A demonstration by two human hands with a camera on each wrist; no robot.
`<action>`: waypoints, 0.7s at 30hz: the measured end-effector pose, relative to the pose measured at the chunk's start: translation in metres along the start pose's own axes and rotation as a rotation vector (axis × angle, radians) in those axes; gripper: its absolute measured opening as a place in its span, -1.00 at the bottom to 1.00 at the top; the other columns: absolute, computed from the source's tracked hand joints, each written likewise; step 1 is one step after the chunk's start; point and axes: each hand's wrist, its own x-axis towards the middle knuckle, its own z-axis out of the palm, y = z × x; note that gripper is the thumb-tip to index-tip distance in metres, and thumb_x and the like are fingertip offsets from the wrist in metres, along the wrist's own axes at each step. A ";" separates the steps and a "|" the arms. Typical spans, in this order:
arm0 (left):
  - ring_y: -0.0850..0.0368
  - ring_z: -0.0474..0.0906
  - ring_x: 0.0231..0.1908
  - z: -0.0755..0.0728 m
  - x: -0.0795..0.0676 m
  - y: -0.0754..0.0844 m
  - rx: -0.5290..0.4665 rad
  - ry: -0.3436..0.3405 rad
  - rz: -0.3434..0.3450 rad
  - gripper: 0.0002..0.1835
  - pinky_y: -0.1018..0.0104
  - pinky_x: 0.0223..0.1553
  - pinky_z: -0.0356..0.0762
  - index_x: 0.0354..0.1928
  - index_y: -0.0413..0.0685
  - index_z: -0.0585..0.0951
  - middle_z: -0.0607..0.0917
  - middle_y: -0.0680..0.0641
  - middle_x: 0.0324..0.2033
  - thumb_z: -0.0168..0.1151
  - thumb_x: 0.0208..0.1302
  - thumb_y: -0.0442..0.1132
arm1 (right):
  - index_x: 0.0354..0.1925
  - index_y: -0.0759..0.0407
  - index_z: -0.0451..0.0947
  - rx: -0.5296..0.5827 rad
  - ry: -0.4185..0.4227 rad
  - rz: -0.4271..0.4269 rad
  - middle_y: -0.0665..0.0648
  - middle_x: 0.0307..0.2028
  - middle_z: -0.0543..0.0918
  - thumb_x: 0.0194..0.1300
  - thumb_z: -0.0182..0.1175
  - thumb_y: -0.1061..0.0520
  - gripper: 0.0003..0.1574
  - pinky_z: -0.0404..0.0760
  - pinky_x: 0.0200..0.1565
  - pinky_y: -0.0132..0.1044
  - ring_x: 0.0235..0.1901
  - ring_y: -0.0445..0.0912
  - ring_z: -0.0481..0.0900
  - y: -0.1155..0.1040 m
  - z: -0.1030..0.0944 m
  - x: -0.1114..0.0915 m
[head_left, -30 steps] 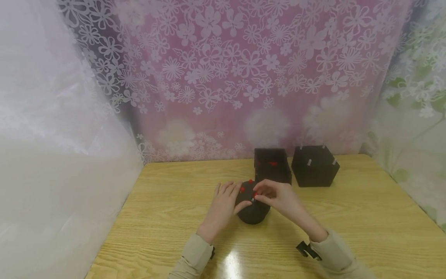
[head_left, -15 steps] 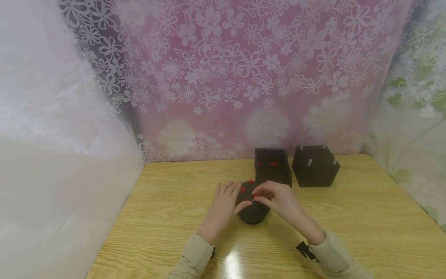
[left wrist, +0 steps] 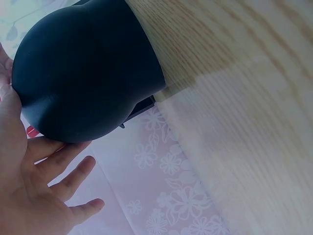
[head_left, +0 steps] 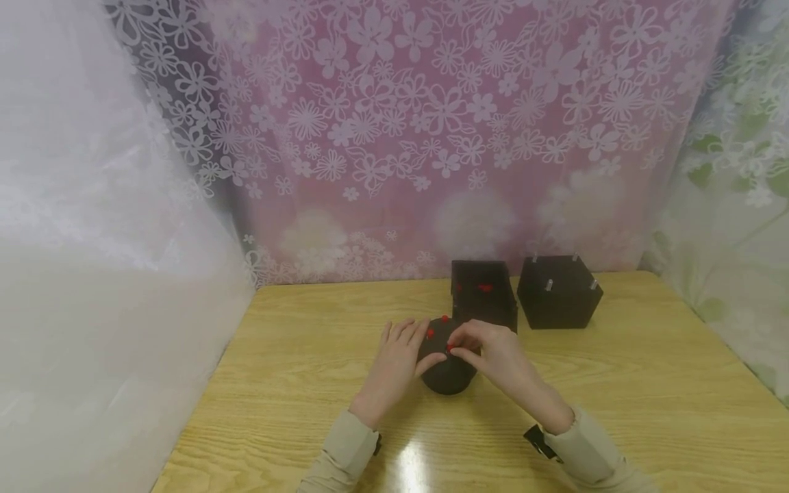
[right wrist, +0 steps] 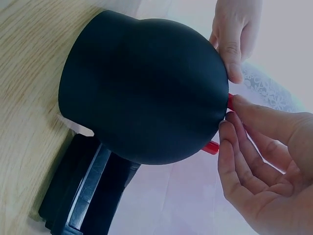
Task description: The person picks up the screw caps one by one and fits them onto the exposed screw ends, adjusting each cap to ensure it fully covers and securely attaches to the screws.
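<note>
A black dome-topped object [head_left: 448, 378] stands on the table, with small red pegs on its upper face. One red peg [head_left: 430, 333] and another red peg [head_left: 445, 318] show beside the left fingers. My left hand [head_left: 394, 363] rests against the dome's left side, fingers spread and thumb lying across the top; its outer fingers stand off the surface in the left wrist view. Between right thumb and fingertips, my right hand [head_left: 499, 352] pinches a red peg [right wrist: 231, 101] right at the dome's top. Below those fingertips, another red peg [right wrist: 211, 148] sticks out in the right wrist view.
Behind the dome is an open black box [head_left: 457, 271] with several red pieces [head_left: 485, 287] inside. To its right stands a black angular block [head_left: 557, 311] with several clear pegs on top. A floral curtain [head_left: 370, 137] hangs along the wooden table's [head_left: 296, 383] back edge.
The red peg in my right fingers has shifted slightly down and left toward the dome, and the pale bit under it shows less. The left hand stays in place.
</note>
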 end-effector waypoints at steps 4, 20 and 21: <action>-0.03 0.26 0.24 -0.001 0.000 0.000 0.003 0.001 0.008 -0.21 -0.14 0.28 0.09 0.33 -0.10 0.26 0.43 -0.09 0.20 -0.20 0.25 0.32 | -0.41 0.00 0.59 -0.035 0.018 -0.024 -0.14 -0.47 0.60 -0.08 0.42 0.17 -0.79 0.56 -0.48 -0.42 -0.52 -0.35 0.52 0.001 0.002 0.000; -0.03 0.27 0.24 -0.001 0.001 0.000 0.001 -0.003 -0.004 -0.22 -0.11 0.31 0.05 0.33 -0.08 0.27 0.44 -0.09 0.19 -0.17 0.25 0.33 | -0.36 0.05 0.62 -0.019 0.149 -0.066 -0.13 -0.40 0.64 -0.03 0.39 0.25 -0.79 0.61 -0.44 -0.39 -0.46 -0.31 0.57 0.006 -0.010 -0.002; -0.03 0.27 0.24 -0.001 0.001 0.000 0.000 -0.004 -0.006 -0.21 -0.11 0.31 0.04 0.33 -0.08 0.26 0.44 -0.10 0.20 -0.17 0.24 0.33 | -0.36 0.05 0.63 -0.026 0.157 -0.066 -0.12 -0.40 0.65 -0.02 0.39 0.25 -0.80 0.61 -0.45 -0.40 -0.46 -0.31 0.57 0.007 -0.011 -0.002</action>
